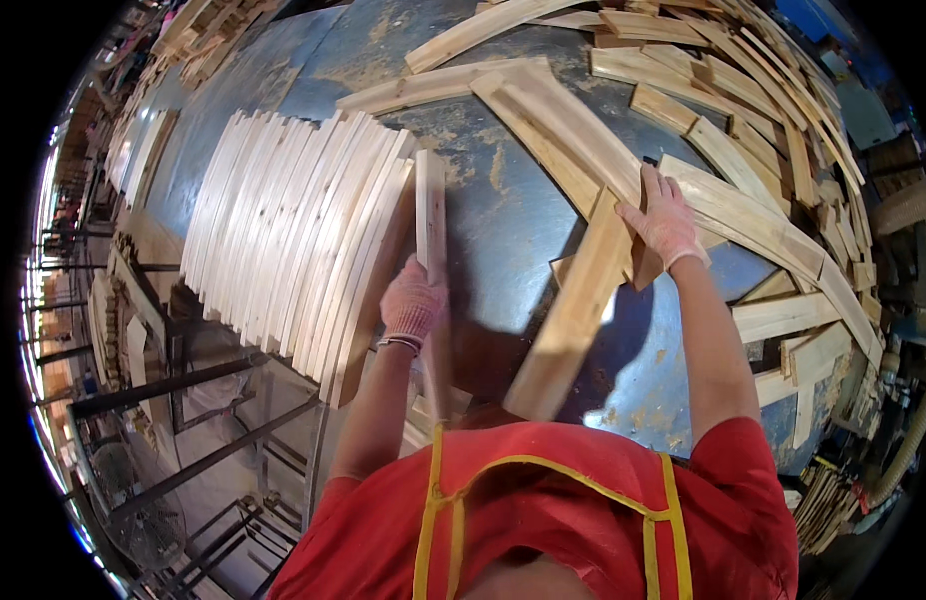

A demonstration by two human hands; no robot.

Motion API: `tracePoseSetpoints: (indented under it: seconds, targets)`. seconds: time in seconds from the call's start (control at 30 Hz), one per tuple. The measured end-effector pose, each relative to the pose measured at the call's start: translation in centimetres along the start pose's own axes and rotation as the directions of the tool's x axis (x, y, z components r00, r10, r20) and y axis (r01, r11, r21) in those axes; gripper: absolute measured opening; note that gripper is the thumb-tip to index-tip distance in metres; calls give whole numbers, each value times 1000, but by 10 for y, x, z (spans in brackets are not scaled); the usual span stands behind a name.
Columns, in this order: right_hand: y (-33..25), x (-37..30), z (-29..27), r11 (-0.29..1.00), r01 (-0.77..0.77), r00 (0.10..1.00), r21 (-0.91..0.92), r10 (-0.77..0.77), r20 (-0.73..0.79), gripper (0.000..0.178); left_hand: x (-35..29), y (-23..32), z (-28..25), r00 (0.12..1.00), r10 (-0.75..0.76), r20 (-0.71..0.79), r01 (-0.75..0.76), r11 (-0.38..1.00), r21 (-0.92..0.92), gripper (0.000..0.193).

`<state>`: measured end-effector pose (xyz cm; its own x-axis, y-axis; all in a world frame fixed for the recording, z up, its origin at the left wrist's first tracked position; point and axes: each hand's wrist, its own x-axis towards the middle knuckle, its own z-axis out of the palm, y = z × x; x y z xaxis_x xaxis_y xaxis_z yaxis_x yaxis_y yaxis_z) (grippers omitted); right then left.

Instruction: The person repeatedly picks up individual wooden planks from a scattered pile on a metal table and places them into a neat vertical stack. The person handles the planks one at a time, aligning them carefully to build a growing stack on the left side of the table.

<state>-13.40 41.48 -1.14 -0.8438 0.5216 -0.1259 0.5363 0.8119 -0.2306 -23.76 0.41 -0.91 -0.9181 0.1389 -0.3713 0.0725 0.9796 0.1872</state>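
In a knitted glove, my left hand [413, 300] grips a narrow wooden board [432, 215] standing on edge, just right of a long row of boards. The row [298, 230] is packed side by side, edges up, at the left of the table. My gloved right hand [665, 220] is closed over the near end of a pale wooden board [573, 120] that slants away to the far left. Its fingertips are partly hidden at the board's edge. Another board [573, 310] lies slantwise just left of that hand, its near end close to my body.
The metal tabletop [493, 240] carries scattered sawdust. Loose boards [723, 90] lie in a jumbled heap along the right and far side. More stacked wood [208, 40] is at the far left. A dark metal frame [173, 390] stands below the table's left edge.
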Motion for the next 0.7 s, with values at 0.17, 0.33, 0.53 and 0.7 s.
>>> tracePoseSetpoints:
  seconds: [0.17, 0.33, 0.53, 0.7]
  targets:
    - [-32, -40, -3, 996, 8, 996, 85, -16, 88, 100, 17, -70, -18, 843, 359, -400, -188, 894, 406, 56]
    - [-115, -94, -15, 931, -64, 986, 360, 4, 166, 98, 10, -105, -22, 811, 406, -422, -312, 909, 275, 57]
    - [-260, -162, 97, 591, -230, 934, 773, -89, 346, 91, -15, -129, -14, 778, 514, -362, -529, 846, 65, 57]
    - [-282, -157, 112, 700, 36, 868, 714, -376, 325, 75, -40, -125, -26, 824, 541, -167, -493, 831, 258, 78]
